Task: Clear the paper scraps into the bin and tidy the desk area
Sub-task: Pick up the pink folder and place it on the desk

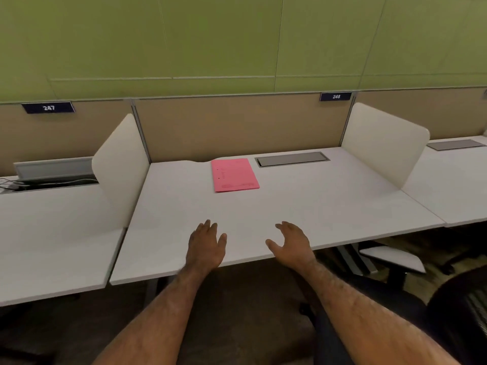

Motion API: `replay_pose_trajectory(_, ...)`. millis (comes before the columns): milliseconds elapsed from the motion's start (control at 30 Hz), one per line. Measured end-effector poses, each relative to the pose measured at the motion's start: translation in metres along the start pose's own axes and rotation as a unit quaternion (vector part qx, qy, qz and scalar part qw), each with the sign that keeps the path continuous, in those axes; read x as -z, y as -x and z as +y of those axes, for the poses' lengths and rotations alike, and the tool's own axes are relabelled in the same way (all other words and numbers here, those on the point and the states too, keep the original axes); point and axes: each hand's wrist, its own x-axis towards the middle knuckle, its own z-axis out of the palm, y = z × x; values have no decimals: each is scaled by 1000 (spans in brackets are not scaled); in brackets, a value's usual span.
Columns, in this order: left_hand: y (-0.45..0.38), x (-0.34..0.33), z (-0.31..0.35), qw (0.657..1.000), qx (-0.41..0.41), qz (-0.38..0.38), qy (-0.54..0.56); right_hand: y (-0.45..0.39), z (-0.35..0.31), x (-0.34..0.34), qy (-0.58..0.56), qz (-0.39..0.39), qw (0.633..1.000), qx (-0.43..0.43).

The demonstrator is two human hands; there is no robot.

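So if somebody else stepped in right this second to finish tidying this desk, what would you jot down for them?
Left hand: open, empty, over the desk's near edge.
Right hand: open, empty, fingers curled, beside it.
Desk: only a pink paper stack lies on it, near the back, left of the closed cable hatch.
Done: no scraps visible on the desktop.
Left: decide about the pink papers; the bin is out of view, so find it. The chair sits off to the right, not pushed in.

White side dividers (384,143), number plates 247 (48,108) and 248 (336,96), a black chair (458,312).
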Motion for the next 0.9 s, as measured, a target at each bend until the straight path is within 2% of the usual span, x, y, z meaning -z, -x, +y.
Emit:
replay_pose_trajectory(333,167,-32,85,998,40,49,-5,141,85,54,43,-18,996,82)
replay_pose_trajectory(567,244,-32,130,998,45,52,-17,213,119,92,25,-36,996,76)
replay_pose_trajectory(900,298,-39,172,999,-25,25,-17,296,150,122,1,27,1000,12)
